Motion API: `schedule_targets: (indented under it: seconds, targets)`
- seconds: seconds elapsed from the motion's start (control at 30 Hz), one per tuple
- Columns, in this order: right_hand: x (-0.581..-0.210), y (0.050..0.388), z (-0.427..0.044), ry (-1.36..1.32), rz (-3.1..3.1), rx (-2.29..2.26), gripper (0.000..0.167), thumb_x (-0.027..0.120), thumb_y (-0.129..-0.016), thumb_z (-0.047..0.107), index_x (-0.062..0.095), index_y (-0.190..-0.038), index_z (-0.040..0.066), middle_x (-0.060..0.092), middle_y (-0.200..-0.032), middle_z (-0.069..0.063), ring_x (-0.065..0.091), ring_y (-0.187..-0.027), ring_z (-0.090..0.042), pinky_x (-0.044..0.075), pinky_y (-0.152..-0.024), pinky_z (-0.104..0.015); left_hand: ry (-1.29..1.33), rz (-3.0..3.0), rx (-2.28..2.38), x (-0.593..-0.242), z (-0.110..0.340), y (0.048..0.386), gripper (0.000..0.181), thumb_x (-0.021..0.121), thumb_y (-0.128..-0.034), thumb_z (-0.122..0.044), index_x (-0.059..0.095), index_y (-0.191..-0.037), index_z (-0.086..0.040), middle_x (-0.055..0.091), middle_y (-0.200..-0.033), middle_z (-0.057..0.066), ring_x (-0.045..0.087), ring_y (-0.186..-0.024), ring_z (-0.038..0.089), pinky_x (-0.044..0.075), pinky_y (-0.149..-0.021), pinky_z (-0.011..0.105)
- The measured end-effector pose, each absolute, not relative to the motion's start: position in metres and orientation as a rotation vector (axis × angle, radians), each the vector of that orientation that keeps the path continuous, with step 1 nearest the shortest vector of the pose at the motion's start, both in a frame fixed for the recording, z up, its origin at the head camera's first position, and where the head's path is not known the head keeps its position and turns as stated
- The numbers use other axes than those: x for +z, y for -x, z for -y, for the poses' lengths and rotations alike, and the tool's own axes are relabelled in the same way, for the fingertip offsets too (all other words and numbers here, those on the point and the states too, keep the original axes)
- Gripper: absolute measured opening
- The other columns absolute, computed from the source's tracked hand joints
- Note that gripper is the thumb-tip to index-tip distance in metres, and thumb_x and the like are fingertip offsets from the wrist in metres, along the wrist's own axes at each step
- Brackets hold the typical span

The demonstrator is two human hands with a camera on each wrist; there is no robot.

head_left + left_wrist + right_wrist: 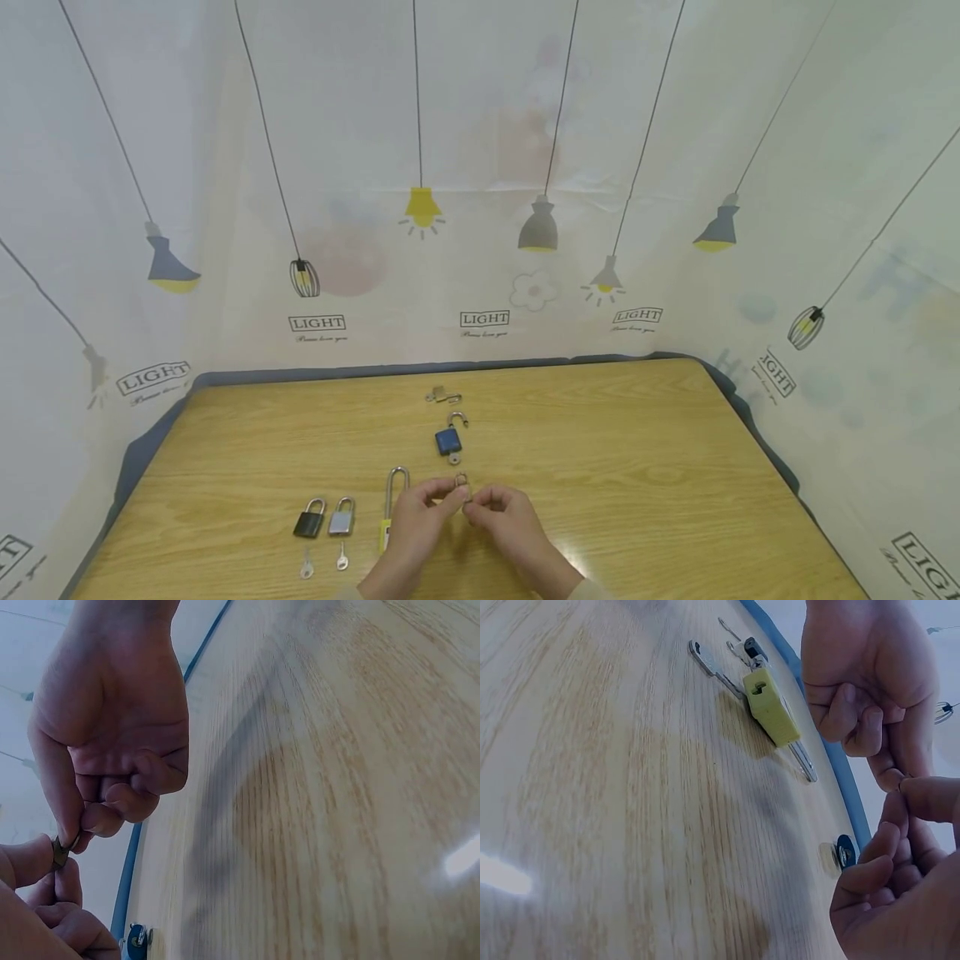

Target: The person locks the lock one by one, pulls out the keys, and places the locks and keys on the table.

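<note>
Metal by the look of it, the small padlock [462, 481] between your hands, held above the bench [637, 467], should handle as light, stiff and rather slick, so grip its body's flat sides and leave the shackle free. Your left hand [417, 518] pinches it in curled fingers; your right hand [517, 527] pinches at its lower end, probably a key [74, 841], mostly hidden. You can read no lettering on it, while the backdrop [465, 125] repeats "LIGHT" above fine script.
</note>
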State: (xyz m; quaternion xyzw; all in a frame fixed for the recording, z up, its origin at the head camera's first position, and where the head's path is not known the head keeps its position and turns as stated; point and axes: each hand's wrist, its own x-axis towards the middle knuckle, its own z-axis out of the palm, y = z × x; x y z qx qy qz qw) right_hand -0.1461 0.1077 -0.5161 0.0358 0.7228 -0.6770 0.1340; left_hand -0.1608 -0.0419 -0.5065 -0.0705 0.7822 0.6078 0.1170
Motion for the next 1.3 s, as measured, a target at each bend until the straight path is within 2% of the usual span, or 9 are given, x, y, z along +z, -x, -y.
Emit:
schedule_targets:
  seconds: [0.27, 0.43, 0.63, 0.87, 1.0, 1.17, 1.3]
  targets:
    - [-0.520, 0.145, -0.103, -0.128, -2.170, -1.956, 0.021, 0.067, -0.088, 0.019, 0.064, -0.092, -0.002, 0.059, -0.078, 0.004, 0.054, -0.077, -0.011, 0.045, -0.068, -0.023, 0.239, -2.308, 1.777, -0.507, 0.042, 0.159, 0.031, 0.072, -0.0866, -0.036, 0.072, -0.108, -0.013, 0.070, -0.114, 0.000, 0.052, -0.095, 0.016, 0.040, -0.073, 0.028]
    - [-0.521, 0.144, -0.101, -0.151, -2.142, -1.950, 0.020, 0.066, -0.089, 0.019, 0.063, -0.092, -0.001, 0.059, -0.081, 0.004, 0.053, -0.080, -0.012, 0.044, -0.070, -0.025, 0.235, -2.314, 1.783, -0.507, 0.042, 0.158, 0.030, 0.072, -0.0869, -0.034, 0.072, -0.108, -0.012, 0.069, -0.113, 0.001, 0.052, -0.092, 0.016, 0.040, -0.072, 0.028]
    - [-0.517, 0.142, -0.100, -0.126, -2.201, -1.933, 0.020, 0.067, -0.089, 0.019, 0.063, -0.091, -0.001, 0.055, -0.079, 0.004, 0.050, -0.078, -0.012, 0.041, -0.068, -0.023, 0.237, -2.324, 1.782, -0.508, 0.042, 0.157, 0.029, 0.071, -0.0879, -0.032, 0.072, -0.107, -0.011, 0.069, -0.109, 0.002, 0.050, -0.090, 0.016, 0.039, -0.071, 0.028]
    - [-0.524, 0.136, -0.099, -0.109, -2.208, -1.891, 0.016, 0.067, -0.085, 0.014, 0.065, -0.088, -0.002, 0.055, -0.076, 0.005, 0.048, -0.077, -0.012, 0.038, -0.066, -0.022, 0.296, -2.357, 1.787, -0.501, 0.047, 0.166, 0.034, 0.067, -0.0902, -0.037, 0.069, -0.114, -0.012, 0.067, -0.109, 0.001, 0.050, -0.094, 0.017, 0.040, -0.073, 0.028]
    - [-0.527, 0.137, -0.102, -0.098, -2.186, -1.882, 0.017, 0.066, -0.087, 0.014, 0.065, -0.091, -0.002, 0.059, -0.083, 0.002, 0.049, -0.082, -0.014, 0.039, -0.071, -0.026, 0.279, -2.392, 1.789, -0.499, 0.049, 0.169, 0.035, 0.070, -0.0877, -0.037, 0.070, -0.112, -0.012, 0.065, -0.109, 0.003, 0.049, -0.094, 0.018, 0.040, -0.073, 0.028]
    - [-0.527, 0.135, -0.102, -0.020, -2.218, -1.858, 0.016, 0.067, -0.088, 0.015, 0.066, -0.091, 0.000, 0.067, -0.099, -0.008, 0.054, -0.093, -0.015, 0.040, -0.080, -0.030, 0.285, -2.422, 1.766, -0.500, 0.052, 0.171, 0.029, 0.073, -0.0856, -0.036, 0.072, -0.106, -0.015, 0.066, -0.107, 0.002, 0.050, -0.092, 0.017, 0.042, -0.071, 0.027]
    - [-0.525, 0.132, -0.106, 0.005, -2.294, -1.801, 0.016, 0.068, -0.087, 0.017, 0.068, -0.092, 0.002, 0.070, -0.103, -0.007, 0.057, -0.095, -0.013, 0.042, -0.083, -0.031, 0.229, -2.520, 1.693, -0.498, 0.056, 0.171, 0.025, 0.073, -0.0857, -0.035, 0.074, -0.103, -0.017, 0.068, -0.102, 0.000, 0.052, -0.088, 0.015, 0.042, -0.069, 0.025]
